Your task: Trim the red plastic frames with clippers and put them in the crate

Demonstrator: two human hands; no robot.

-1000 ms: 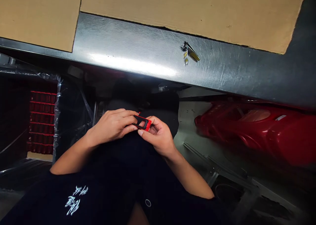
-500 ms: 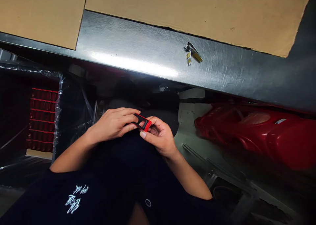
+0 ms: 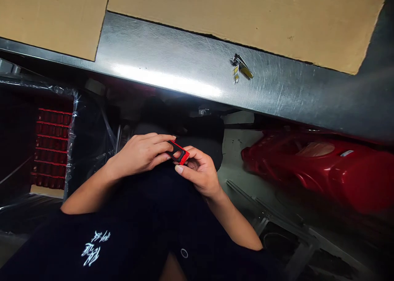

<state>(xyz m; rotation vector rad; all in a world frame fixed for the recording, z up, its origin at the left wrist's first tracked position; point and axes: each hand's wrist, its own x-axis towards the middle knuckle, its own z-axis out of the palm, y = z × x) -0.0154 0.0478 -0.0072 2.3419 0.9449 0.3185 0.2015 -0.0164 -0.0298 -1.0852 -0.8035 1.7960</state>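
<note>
Between my hands, above my lap, is a small red and black frame-like plastic part [image 3: 181, 156] with an opening through it. My left hand [image 3: 150, 151] grips its left end, fingers on top and thumb below. At the right end, my right hand [image 3: 198, 168] pinches the red edge between thumb and fingers. The part is tilted, its right end lower. Some of it is hidden under the fingers. On the metal table [image 3: 160, 51] beyond lies a nail clipper [image 3: 242, 66] with a yellowish lever.
Cardboard sheets [image 3: 246, 18] cover the table's far side. At left, a plastic-lined box [image 3: 75, 120] holds rows of red parts [image 3: 52, 145]. On the right is a large glossy red plastic object [image 3: 323, 162], near metal bars [image 3: 261, 211]. The table's front edge runs above my hands.
Both hands keep their hold on the part, which has turned very slightly. The rest of the view has shifted only a little.
</note>
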